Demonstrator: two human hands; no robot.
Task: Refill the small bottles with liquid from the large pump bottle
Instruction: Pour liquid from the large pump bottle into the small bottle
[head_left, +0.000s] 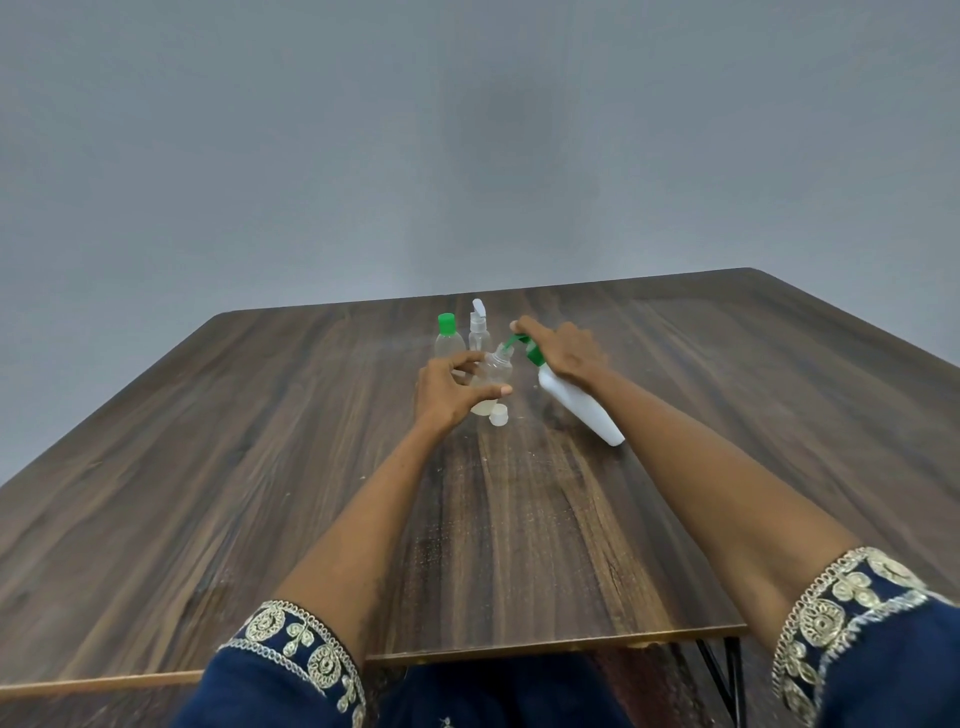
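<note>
My right hand (566, 351) grips the large white pump bottle (579, 408) near its green pump head (527, 349), tilted to the left, with a finger on top of the pump. The green nozzle points at the mouth of a small clear bottle (496, 371), uncapped and leaning right, which my left hand (449, 392) holds. A loose white cap (499, 415) lies on the table just in front of it. Behind stand a small clear bottle with a green cap (448, 338) and a small clear bottle with a white flip cap (478, 327).
Everything sits on a dark wood-grain table (260, 467) whose far edge meets a grey wall. The near edge runs just above my lap, and a black metal leg (727, 675) shows at the lower right.
</note>
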